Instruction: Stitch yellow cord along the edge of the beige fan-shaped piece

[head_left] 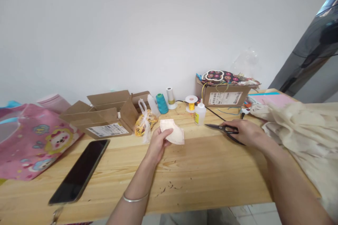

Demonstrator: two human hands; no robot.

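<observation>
My left hand (158,141) is closed on a small cream fabric piece (173,132), holding it up just above the wooden table (206,172). My right hand (244,132) rests on the handles of black scissors (220,127), fingers curled over them; the blades lie flat on the table and point left. A small white glue bottle (200,113) stands between the fabric piece and the scissors.
A dark phone (80,170) lies at the front left beside a pink cartoon-print bag (37,140). Open cardboard boxes (105,116), a bag of yellow cord (144,123), thread spools (162,103) and a filled box (224,93) line the back. Cream cloth (301,130) is heaped at the right.
</observation>
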